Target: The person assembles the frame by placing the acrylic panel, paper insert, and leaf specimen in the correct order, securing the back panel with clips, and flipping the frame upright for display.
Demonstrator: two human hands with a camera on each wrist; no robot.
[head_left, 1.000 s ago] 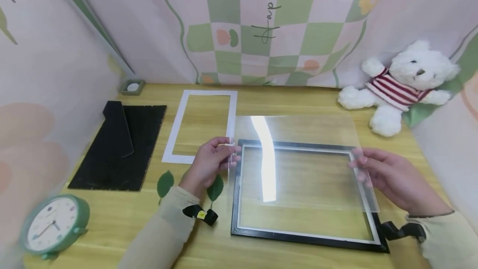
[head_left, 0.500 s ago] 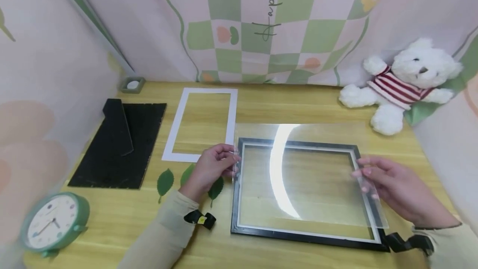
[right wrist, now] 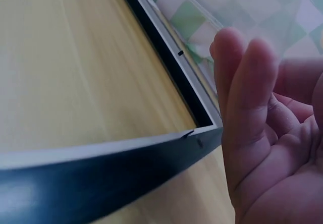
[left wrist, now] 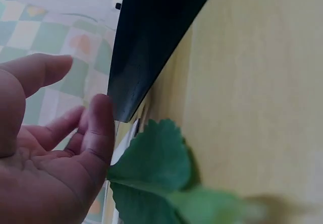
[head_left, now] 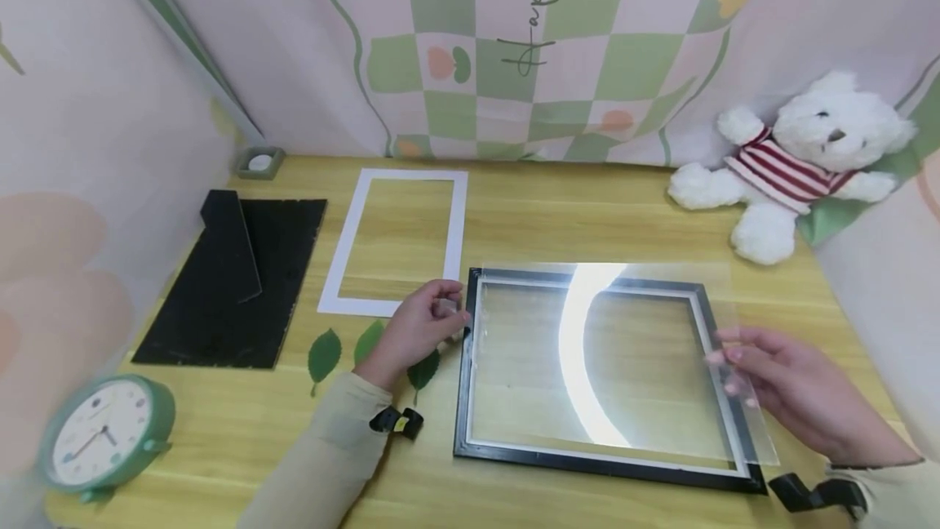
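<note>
Hard to make out: clear, flat, rectangular sheet [head_left: 624, 366], nearly see-through, showing mainly as a bright curved glare; located over the black rectangular picture frame w/ silvery inner edge [head_left: 602, 468], overhanging its right side. Contact btwn sheet and frame: can't tell. At frame's left side, left hand [head_left: 419, 329], thumb and fingers bent toward sheet's edge, w/ a gap btwn them in left wrist view; grasping or released, can't tell. At frame's right side, right hand [head_left: 808, 398], pinching sheet's right edge, some fingertips seen through it. In both wrist views, sheet too faint to trace, frame cropped to a corner.

Left of frame, partly hidden behind left hand and wrist: two green toothed leaves [head_left: 369, 337], plus lower right corner of a white rectangular paper mat [head_left: 348, 239]. Slightly farther left, a single dark green leaf [head_left: 324, 357], uncovered.

Well left of frame: black flat backing board w/ stand leg [head_left: 213, 308]; beyond it, small green square dish [head_left: 259, 164], white round contents too small to ID. Nearer, far left: round green alarm clock [head_left: 103, 431]. Beyond frame, to right: white plush bear in red-striped top [head_left: 830, 137]. Directly beyond: green-and-pink checked curtain [head_left: 558, 23], lettering cut off at top.
</note>
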